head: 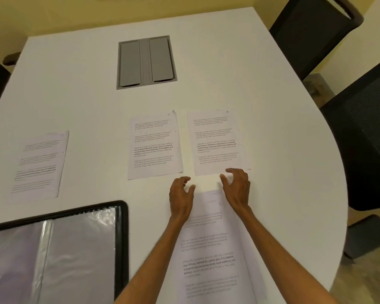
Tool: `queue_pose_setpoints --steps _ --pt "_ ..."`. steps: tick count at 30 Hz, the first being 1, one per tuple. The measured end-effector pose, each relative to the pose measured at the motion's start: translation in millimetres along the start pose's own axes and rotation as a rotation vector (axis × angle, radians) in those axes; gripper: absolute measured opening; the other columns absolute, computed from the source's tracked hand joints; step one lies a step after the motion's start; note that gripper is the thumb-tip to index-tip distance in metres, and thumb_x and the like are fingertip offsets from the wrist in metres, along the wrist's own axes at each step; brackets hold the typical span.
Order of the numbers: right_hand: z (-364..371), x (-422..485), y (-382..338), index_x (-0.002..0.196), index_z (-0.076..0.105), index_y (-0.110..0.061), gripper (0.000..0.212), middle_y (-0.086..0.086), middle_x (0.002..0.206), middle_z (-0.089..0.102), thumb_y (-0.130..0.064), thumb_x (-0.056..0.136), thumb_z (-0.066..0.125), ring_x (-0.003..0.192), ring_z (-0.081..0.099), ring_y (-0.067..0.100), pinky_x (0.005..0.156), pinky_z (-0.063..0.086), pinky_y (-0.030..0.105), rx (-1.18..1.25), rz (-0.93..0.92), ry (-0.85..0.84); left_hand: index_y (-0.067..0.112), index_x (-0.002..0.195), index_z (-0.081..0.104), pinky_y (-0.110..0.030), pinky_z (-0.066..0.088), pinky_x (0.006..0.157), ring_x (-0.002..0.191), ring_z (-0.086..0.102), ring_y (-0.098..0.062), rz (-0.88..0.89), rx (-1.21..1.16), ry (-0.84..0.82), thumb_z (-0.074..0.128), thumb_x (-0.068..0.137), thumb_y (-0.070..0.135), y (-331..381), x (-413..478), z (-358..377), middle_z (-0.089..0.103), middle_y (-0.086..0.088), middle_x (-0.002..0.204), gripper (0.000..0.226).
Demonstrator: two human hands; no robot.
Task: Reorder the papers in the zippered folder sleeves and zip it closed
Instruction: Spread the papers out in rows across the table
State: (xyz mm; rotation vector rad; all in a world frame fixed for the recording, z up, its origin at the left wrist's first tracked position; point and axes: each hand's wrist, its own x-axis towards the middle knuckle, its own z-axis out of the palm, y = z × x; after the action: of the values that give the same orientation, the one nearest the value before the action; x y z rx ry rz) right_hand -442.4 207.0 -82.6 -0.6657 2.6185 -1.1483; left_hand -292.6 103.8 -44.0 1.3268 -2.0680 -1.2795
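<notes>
Bare forearms and grips, seen from above.
The left grip (181,195) and right grip (237,189) are shown uncovered; the left forearm (154,257) and right forearm (281,253) are bared down to the frame edge at 6 and 5 o'clock.

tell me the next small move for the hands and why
Probably pinch the top edge of the near sheet with both hands and lift it. The left hand and right hand sit at that edge, fingers loosely curled, holding nothing. The open folder to the left shows sleeves that look empty, so the sheets are not yet filed.
</notes>
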Motion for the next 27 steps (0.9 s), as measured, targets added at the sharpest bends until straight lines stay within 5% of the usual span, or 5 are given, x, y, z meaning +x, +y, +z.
queue_pose_setpoints --steps 6,11,15,23,27 --pt "-27 -84 11 0.112 0.063 -0.015 0.019 0.002 0.113 0.065 -0.023 0.094 0.061 0.11 0.057 0.024 0.094 0.04 0.037 -0.025 0.102 -0.041 0.013 0.117 0.061 -0.024 0.04 0.083 0.105 0.059 -0.02 -0.12 0.045 0.031 0.074 0.086 0.023 -26 -64 -20 0.06 0.0 0.113 0.036" --pt "-39 -142 6 0.127 0.053 -0.016 0.047 0.005 0.125 0.058 -0.039 0.088 0.068 0.119 0.051 0.025 0.098 0.039 0.039 -0.185 0.243 -0.147 0.014 0.134 0.044 -0.046 0.038 0.099 0.129 0.039 -0.028 -0.333 0.287 -0.051 0.086 0.069 0.041 -38 -106 -24 0.044 -0.01 0.135 0.081" --pt "-39 -170 3 0.137 0.041 -0.016 0.065 0.007 0.135 0.047 -0.042 0.085 0.071 0.126 0.042 0.026 0.101 0.036 0.041 -0.318 0.34 -0.239 0.007 0.135 0.033 -0.052 0.038 0.099 0.13 0.034 -0.032 -0.458 0.419 -0.121 0.092 0.059 0.037 -41 -126 -24 0.037 -0.014 0.136 0.101" --pt "-40 -185 9 0.134 0.041 -0.015 0.062 0.011 0.131 0.052 -0.02 0.083 0.074 0.121 0.049 0.029 0.1 0.039 0.042 -0.244 0.352 -0.202 0.007 0.141 0.035 -0.048 0.036 0.103 0.13 0.041 -0.031 -0.329 0.279 -0.097 0.08 0.075 0.013 -55 -146 -25 0.045 -0.013 0.138 0.08" --pt "-47 -184 6 0.127 0.046 -0.014 0.049 0.013 0.128 0.062 -0.01 0.085 0.071 0.111 0.061 0.032 0.095 0.048 0.042 -0.056 0.38 -0.1 0.011 0.124 0.052 -0.039 0.052 0.086 0.1 0.064 -0.027 -0.296 0.132 -0.002 0.073 0.085 0.014 -60 -153 -36 0.066 -0.007 0.109 0.044"
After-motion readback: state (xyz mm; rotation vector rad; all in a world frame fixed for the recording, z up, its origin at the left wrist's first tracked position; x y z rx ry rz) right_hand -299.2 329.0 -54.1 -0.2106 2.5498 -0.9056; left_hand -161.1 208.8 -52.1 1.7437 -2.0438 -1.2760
